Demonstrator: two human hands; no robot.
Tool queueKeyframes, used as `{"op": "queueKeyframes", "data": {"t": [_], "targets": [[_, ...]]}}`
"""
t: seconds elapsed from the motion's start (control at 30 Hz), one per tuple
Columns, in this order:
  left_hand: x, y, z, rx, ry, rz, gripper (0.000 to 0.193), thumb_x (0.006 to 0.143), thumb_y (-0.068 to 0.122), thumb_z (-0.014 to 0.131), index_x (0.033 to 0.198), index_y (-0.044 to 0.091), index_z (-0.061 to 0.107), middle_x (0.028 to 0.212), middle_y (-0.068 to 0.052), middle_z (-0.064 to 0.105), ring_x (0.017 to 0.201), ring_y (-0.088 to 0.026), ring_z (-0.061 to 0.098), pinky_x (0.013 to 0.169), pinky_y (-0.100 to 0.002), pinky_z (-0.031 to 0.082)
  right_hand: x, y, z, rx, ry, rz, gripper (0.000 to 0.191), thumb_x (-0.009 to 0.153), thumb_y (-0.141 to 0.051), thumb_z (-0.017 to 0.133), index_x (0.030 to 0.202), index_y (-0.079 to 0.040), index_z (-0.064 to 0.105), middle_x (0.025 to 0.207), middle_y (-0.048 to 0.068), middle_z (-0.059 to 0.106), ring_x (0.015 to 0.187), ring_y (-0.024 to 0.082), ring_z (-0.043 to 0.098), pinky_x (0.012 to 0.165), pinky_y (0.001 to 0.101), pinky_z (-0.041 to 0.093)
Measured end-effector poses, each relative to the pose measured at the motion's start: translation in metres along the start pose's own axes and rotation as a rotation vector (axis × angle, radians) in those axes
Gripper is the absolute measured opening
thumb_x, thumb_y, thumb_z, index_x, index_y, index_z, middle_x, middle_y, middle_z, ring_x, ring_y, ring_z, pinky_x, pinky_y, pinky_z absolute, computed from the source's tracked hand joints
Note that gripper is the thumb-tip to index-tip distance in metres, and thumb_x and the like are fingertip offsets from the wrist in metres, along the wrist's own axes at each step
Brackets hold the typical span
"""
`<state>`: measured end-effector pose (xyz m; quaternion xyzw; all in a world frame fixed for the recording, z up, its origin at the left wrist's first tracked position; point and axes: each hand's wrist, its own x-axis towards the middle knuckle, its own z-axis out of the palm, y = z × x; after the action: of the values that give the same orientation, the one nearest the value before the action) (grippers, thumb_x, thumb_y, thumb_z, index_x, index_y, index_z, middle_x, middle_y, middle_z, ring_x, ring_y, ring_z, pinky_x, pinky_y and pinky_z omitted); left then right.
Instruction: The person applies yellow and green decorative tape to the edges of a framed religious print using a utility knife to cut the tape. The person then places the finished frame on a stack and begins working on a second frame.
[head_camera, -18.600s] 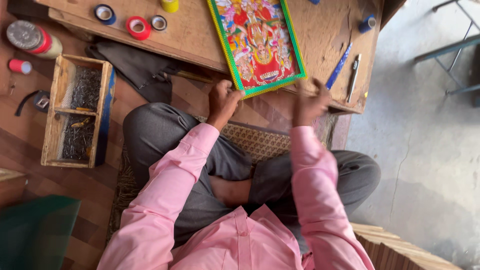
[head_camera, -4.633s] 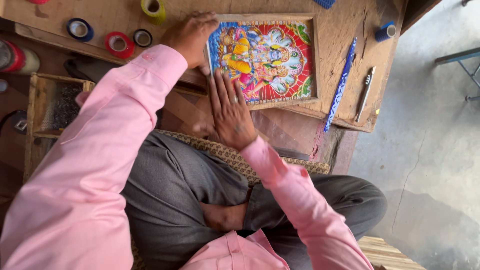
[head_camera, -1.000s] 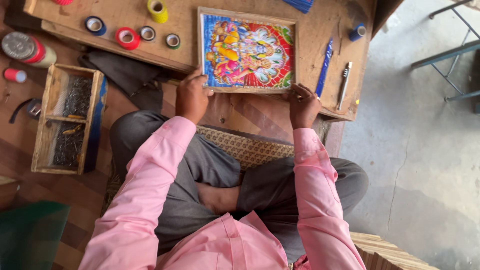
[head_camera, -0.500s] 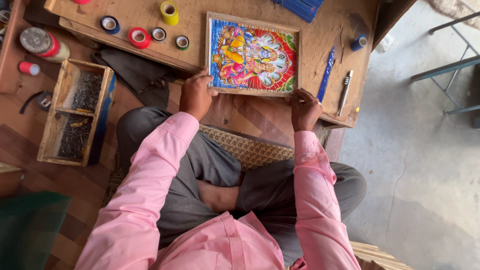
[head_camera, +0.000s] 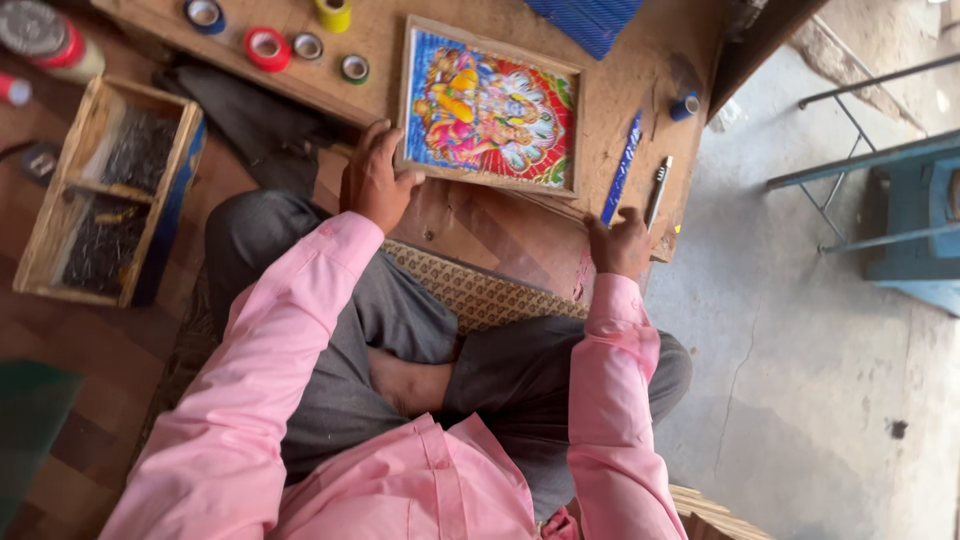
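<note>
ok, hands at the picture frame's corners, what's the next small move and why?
Probably bring the right hand back up onto the frame. Only the left hand touches it, fingers on its near left corner; the right hand sits lower at the board's near edge, off the frame, near the blue pen. One hand on one corner gives little control if the frame needs steadying.

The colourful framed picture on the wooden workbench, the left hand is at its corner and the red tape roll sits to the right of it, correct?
Not quite. The head view shows the red tape roll to the left of the colourful framed picture, not the right. The left hand is indeed at its near-left corner, on the wooden workbench.
</note>
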<state>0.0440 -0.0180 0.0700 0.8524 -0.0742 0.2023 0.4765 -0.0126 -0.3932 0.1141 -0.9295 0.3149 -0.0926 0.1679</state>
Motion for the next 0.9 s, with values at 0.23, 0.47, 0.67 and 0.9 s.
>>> {"op": "queueKeyframes", "data": {"t": [0.23,0.47,0.67,0.9], "targets": [[0.006,-0.024,0.004,0.006,0.307,0.012,0.044,0.077,0.003,0.083,0.113,0.005,0.06,0.129,-0.019,0.06,0.125,-0.04,0.057,0.105,-0.046,0.048,0.017,0.029,0.021,-0.018,0.126,-0.199,0.043,0.067,-0.025,0.086,0.104,-0.005,0.077,0.1,0.022,0.074,0.096,0.039,0.071,0.09,0.0457,0.057],[0.012,-0.011,-0.015,0.038,0.344,-0.055,0.038,0.079,0.0,0.079,0.11,0.005,0.058,0.124,-0.016,0.058,0.118,-0.038,0.059,0.097,-0.044,0.051,0.065,0.026,-0.027,-0.097,-0.004,-0.135,0.046,0.068,-0.032,0.092,0.103,-0.004,0.08,0.096,0.023,0.075,0.086,0.038,0.073,0.082,0.0457,0.057],[0.008,0.028,-0.015,0.103,0.222,0.038,0.035,0.089,0.001,0.073,0.12,0.004,0.059,0.13,-0.017,0.056,0.118,-0.04,0.06,0.096,-0.046,0.051,0.046,0.007,-0.079,0.313,-0.003,-0.484,0.042,0.085,-0.025,0.09,0.115,0.002,0.076,0.101,0.018,0.078,0.091,0.025,0.075,0.085,0.0349,0.056],[0.041,0.073,0.046,0.242,0.108,0.135,0.034,0.087,0.003,0.075,0.118,0.004,0.062,0.135,-0.02,0.054,0.12,-0.042,0.059,0.1,-0.046,0.05,0.03,0.012,-0.069,0.783,-0.291,-0.418,0.048,0.086,-0.019,0.085,0.123,0.006,0.067,0.107,0.015,0.073,0.089,0.018,0.072,0.073,0.028,0.057]]}}
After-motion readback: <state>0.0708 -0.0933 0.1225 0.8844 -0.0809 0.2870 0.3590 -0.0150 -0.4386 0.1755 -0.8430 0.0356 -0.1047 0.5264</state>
